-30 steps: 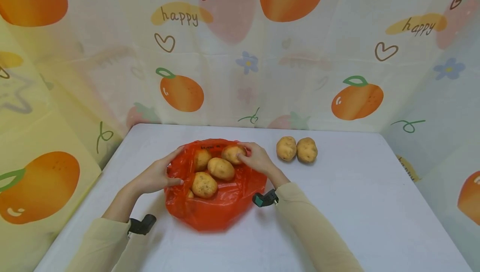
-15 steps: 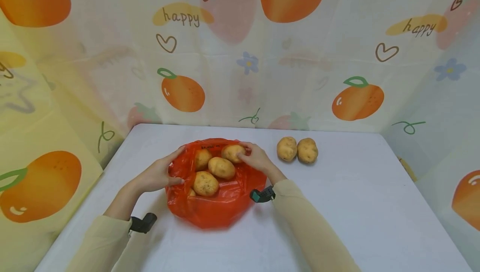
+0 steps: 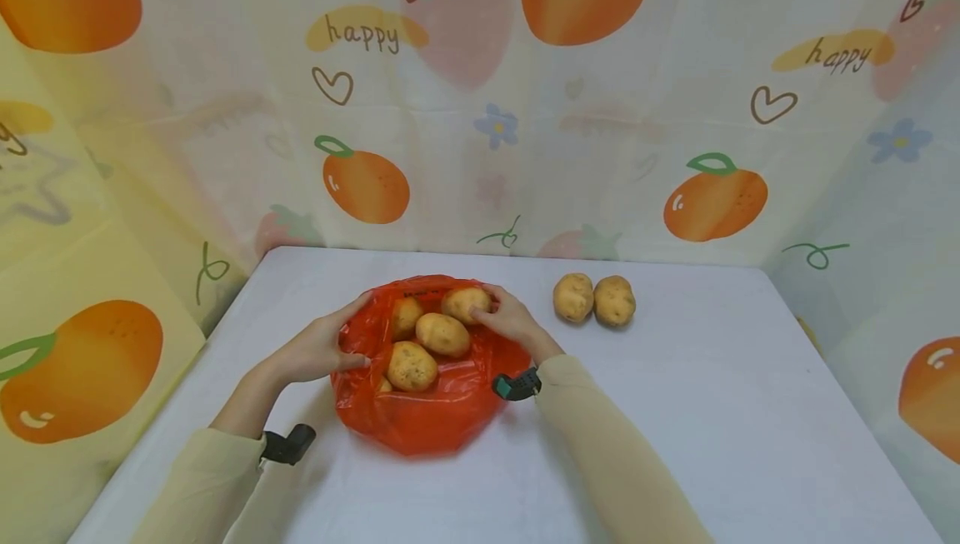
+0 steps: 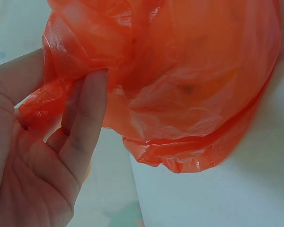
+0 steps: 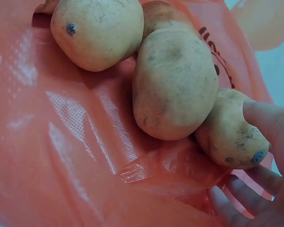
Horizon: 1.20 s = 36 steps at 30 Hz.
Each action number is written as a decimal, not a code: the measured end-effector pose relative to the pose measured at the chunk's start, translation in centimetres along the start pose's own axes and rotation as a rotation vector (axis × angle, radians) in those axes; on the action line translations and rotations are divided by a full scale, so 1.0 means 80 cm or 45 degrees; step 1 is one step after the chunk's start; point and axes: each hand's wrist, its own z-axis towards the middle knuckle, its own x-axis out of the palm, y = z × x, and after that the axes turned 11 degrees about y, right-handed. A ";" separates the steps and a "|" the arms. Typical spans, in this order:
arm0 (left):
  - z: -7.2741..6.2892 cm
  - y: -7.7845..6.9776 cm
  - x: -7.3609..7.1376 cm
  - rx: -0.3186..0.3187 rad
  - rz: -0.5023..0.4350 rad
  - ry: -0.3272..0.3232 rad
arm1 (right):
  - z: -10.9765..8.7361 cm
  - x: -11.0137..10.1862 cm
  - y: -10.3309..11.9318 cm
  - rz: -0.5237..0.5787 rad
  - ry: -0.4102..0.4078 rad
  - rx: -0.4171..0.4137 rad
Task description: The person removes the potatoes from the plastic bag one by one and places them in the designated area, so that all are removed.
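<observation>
A red plastic bag lies with its mouth spread wide, several potatoes inside it. My left hand grips the bag's left rim, thumb inside; in the left wrist view the plastic is bunched between the thumb and fingers. At the bag's far right, my right hand holds a potato, with the thumb on top and the fingers beneath it in the right wrist view. Beside that one sit a middle potato and a front potato. Another potato shows at the back left.
Two potatoes stand side by side on the white table, to the right of the bag. A fruit-patterned cloth hangs behind the table and along both sides.
My right wrist has shifted slightly left while the hand stays on the same potato. The bag's front edge has drawn up a little. My left hand has barely moved.
</observation>
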 end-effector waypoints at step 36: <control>-0.001 -0.001 0.002 0.014 0.002 -0.022 | 0.002 0.016 -0.002 -0.150 -0.135 0.062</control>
